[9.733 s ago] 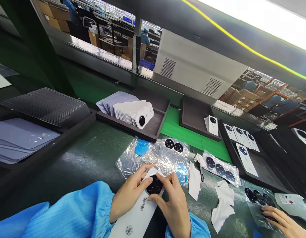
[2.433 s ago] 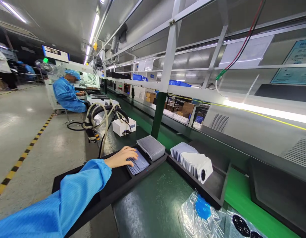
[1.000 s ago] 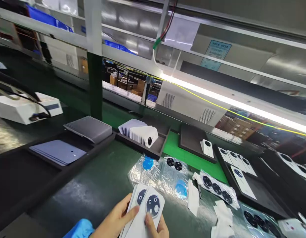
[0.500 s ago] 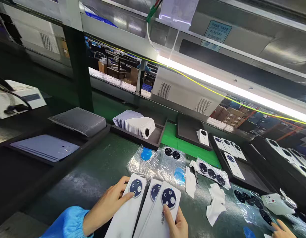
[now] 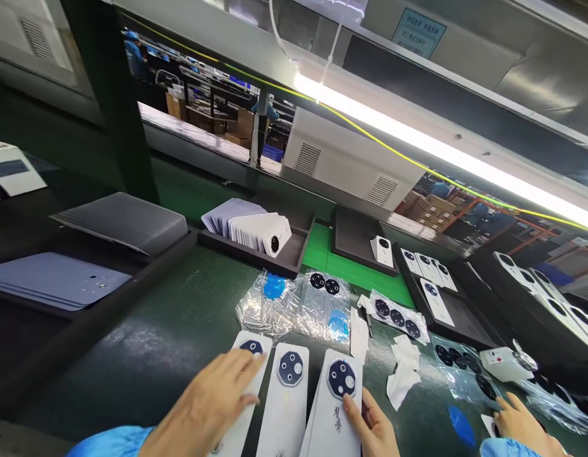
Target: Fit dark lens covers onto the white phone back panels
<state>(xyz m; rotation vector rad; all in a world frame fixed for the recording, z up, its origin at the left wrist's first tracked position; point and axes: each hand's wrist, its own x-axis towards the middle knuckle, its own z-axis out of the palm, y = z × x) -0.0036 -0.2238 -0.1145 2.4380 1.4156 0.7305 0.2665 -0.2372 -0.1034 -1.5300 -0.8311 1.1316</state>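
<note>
Three white phone back covers with dark round camera areas lie fanned out before me. My left hand [image 5: 211, 397] reaches over the left cover [image 5: 241, 422], fingers stretched across its camera area and thumb held apart. Whether its fingertips touch the cover I cannot tell. Between my hands lies the middle cover [image 5: 285, 406], untouched. My right hand [image 5: 376, 422] grips the right cover [image 5: 336, 406], thumb on its face just below the camera area and fingers at its right edge. Under that cover the edge of another one shows.
Plastic bags [image 5: 322, 311] with black camera discs and crumpled white paper [image 5: 403, 371] lie beyond my hands. A co-worker's hand [image 5: 520, 422] works at the right. Black trays [image 5: 298, 257] of covers stand at the back; grey sheets [image 5: 127, 219] are stacked at the left.
My right hand has moved right with its cover, widening the gap to the middle one. My left hand has shifted over the left cover's camera area, its thumb now off the cover's face.
</note>
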